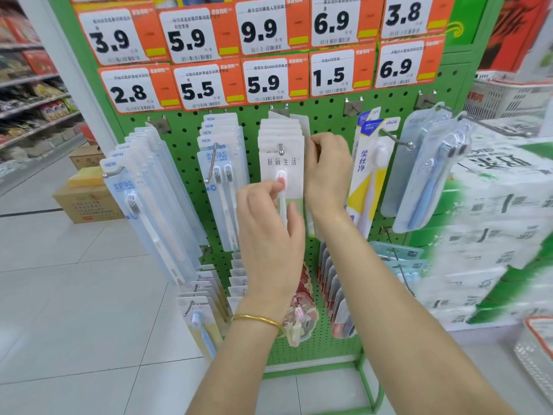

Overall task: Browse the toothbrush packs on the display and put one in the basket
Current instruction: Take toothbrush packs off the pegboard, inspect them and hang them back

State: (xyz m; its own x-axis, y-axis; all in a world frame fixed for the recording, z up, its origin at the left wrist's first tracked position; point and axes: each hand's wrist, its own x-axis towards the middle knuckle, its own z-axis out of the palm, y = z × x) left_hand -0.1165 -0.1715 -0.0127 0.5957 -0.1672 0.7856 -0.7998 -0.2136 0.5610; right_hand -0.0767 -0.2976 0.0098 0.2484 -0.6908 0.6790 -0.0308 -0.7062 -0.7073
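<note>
A green pegboard display [326, 121] carries rows of hanging toothbrush packs. In the middle hangs a stack of white packs [281, 163] with a pink-headed brush. My left hand [269, 223] is in front of that stack, fingertips touching the front pack near the brush head. My right hand [327, 172] pinches the right edge of a pack further back in the same stack. A basket corner [538, 351] with a red rim shows at the lower right edge.
Clear packs [149, 199] hang at left, two-brush packs [223, 175] beside the middle stack, a yellow-white pack [366, 175] and blue packs [428, 175] at right. Price tags [263, 82] sit above. Stacked cartons [493, 229] stand right; cardboard boxes [86, 199] lie on the floor left.
</note>
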